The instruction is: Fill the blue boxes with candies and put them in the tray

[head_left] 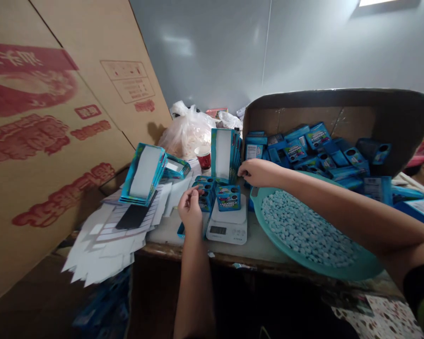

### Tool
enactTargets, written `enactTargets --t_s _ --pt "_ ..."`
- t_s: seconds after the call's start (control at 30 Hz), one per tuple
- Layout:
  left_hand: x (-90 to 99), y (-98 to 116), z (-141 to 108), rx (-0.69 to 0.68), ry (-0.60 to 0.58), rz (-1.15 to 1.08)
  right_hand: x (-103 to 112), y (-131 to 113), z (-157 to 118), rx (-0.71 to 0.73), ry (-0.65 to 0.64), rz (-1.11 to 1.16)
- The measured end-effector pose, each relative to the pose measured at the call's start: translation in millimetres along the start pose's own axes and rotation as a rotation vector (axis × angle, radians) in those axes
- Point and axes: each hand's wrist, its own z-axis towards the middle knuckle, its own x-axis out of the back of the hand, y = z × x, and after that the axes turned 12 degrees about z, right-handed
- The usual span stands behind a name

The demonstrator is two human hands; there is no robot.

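We find the left hand (191, 207) raised just left of the scale (228, 222), fingers curled loosely together; whether they pinch anything small we cannot tell. The right hand (256, 172) reaches past the basin (268, 235) rim to the upright stack of flat cartons (225, 154), fingers bent against its base; a firm grasp is not confirmed. One small blue box (228, 197) sits squarely on the scale platform, apparently so it can be weighed, with more such boxes clustered just behind and left of it. The basin, smooth teal plastic and round, holds a shallow bed of pale blue oval tablets (304, 230), and it lies close to the scale, likely for easy reach. Behind it a large cardboard box (339, 108) lies on its side, and filled boxes spill from it in a loose heap. A second fan of glossy flat cartons (143, 173) leans at the left above scattered white sheets (102, 249). A paper cup (204, 157) and plastic bag (185, 129) stand farther back.
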Motion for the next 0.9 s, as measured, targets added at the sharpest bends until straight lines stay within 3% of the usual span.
enactTargets --t_s 0.2,0.33,0.47,0.7,0.9 --pt "-1.0 -1 -1 0.011 0.002 -0.013 -16 16 -45 -0.197 -0.144 -0.186" --pt "-1.2 -1 -3 0.019 -0.007 -0.011 -45 35 -74 -0.153 -0.360 -0.059" --pt "0.3 0 -4 -0.006 -0.019 0.014 -65 42 -79 -0.167 -0.502 0.066" --pt "1.7 -2 -3 -0.038 -0.008 0.049 -71 48 -78 -0.089 -0.357 0.130" --pt "0.7 5 -3 -0.058 0.035 0.008 -70 47 -80 -0.090 -0.347 0.147"
